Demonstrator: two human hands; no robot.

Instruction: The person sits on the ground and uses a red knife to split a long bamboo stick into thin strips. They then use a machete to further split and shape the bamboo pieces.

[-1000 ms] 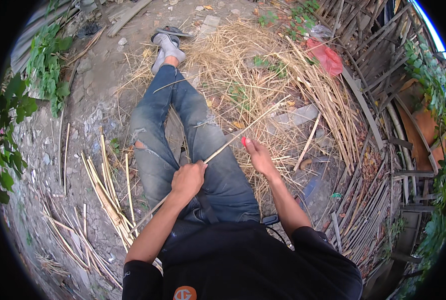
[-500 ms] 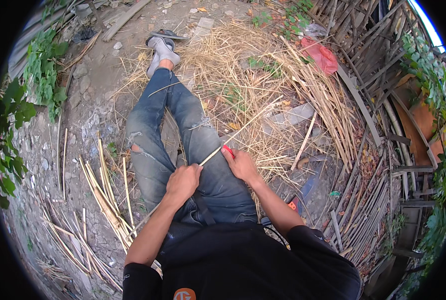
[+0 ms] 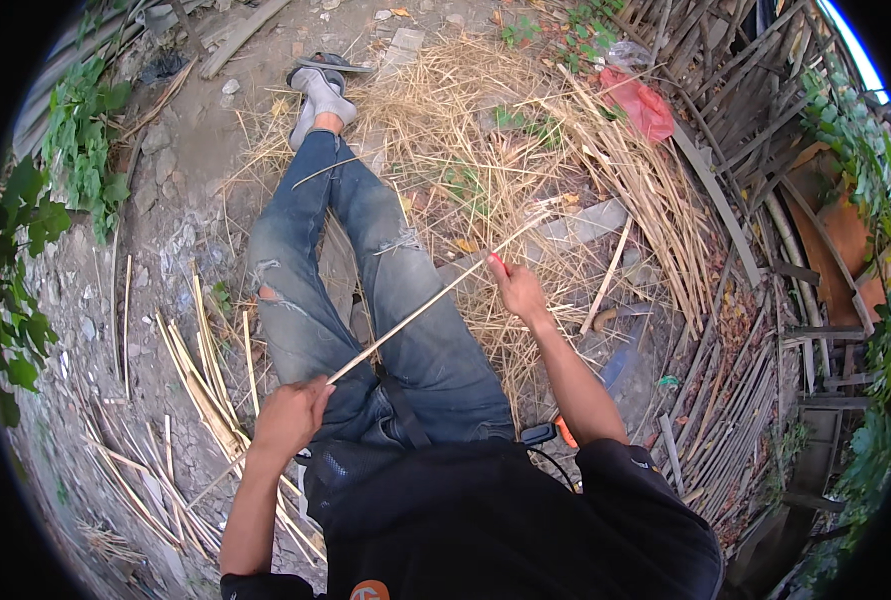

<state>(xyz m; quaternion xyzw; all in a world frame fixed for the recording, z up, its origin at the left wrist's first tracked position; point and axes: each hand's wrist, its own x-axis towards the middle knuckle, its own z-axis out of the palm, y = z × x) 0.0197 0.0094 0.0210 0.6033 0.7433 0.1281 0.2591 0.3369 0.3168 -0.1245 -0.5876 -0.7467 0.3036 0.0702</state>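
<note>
A long, thin, pale bamboo-like strip (image 3: pixel 406 323) runs slantwise above my thighs, from lower left to upper right. Its near part is in the closed fingers of my left hand (image 3: pixel 292 415), beside my left hip. My right hand (image 3: pixel 520 291), farther out past my right thigh, is closed around a small red-handled tool (image 3: pixel 497 264). The tool lies against the strip at my thumb; any blade is hidden. Beyond that hand the strip's far end sticks out over the shavings.
Pale shavings (image 3: pixel 466 130) cover the ground ahead and right, beside a bundle of split strips (image 3: pixel 656 220). More strips (image 3: pixel 206 385) lie left of my legs. A red plastic bag (image 3: pixel 638 103) rests near a stick fence (image 3: pixel 731 110). Something orange (image 3: pixel 566 432) shows by my right hip.
My hands have moved apart: the left has drawn back toward my hip, the right outward and away. A longer stretch of the strip now shows between them.
</note>
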